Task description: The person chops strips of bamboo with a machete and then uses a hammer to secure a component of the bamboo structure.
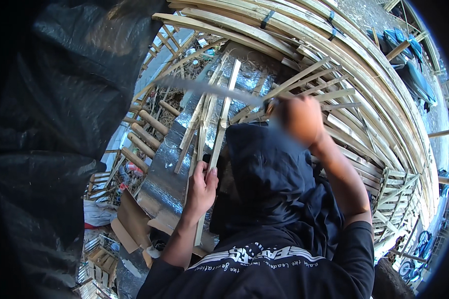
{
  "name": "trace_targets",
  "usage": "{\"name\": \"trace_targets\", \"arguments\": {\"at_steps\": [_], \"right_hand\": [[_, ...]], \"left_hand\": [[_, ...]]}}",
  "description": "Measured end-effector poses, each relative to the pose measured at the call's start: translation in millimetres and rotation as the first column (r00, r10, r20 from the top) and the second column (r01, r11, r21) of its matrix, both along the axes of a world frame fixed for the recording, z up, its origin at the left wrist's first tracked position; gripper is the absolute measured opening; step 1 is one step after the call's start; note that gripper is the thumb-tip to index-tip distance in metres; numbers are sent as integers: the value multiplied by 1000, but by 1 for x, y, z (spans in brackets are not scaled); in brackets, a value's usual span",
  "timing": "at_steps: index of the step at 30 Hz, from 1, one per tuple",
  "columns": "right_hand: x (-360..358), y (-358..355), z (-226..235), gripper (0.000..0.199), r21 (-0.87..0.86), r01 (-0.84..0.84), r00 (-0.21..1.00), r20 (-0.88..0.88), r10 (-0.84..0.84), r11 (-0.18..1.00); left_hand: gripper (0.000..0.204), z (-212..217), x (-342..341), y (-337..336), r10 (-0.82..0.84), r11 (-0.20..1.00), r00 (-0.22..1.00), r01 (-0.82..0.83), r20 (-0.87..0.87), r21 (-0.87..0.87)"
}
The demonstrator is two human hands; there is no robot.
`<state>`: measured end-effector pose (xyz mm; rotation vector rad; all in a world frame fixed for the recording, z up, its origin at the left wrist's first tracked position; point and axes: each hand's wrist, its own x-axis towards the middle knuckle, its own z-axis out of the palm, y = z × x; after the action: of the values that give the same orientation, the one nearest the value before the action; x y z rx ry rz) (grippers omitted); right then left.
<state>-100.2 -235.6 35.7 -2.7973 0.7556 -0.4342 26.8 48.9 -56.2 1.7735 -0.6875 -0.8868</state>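
My left hand (202, 188) is closed around a long pale bamboo strip (223, 115) that runs upward and away from me. My right hand (298, 118), blurred by motion, grips the handle of a long knife (204, 88). Its blade stretches left across the tops of several upright bamboo strips. A dark cloth (269, 174) covers my knee between the two hands. My black printed shirt (264, 269) fills the lower edge.
A black plastic sheet (60, 124) hangs close on the left. Curved bundles of split bamboo (364, 74) arc across the top and right. A silver foil sheet (167, 169), short wooden rods (145, 133), cardboard (129, 222) and small bamboo frames (399, 199) lie around.
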Motion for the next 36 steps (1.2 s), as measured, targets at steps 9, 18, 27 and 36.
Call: {"name": "trace_targets", "arguments": {"at_steps": [9, 18, 27, 36], "right_hand": [[-9, 36, -26, 14, -90, -157, 976, -165, 141, 983], [-4, 24, -19, 18, -103, -170, 973, -174, 151, 980], [20, 0, -3, 17, -213, -280, 959, -106, 262, 936], [38, -87, 15, 19, -288, 225, 885, -338, -319, 931]], "left_hand": [[17, 15, -13, -6, -56, 998, 998, 56, -14, -13], [18, 26, -27, -2, -26, 999, 964, 34, 264, -26], [18, 48, -17, 3, 18, 1000, 958, -13, 287, -19], [21, 66, -33, 26, -27, 999, 919, 17, 393, 29]]}}
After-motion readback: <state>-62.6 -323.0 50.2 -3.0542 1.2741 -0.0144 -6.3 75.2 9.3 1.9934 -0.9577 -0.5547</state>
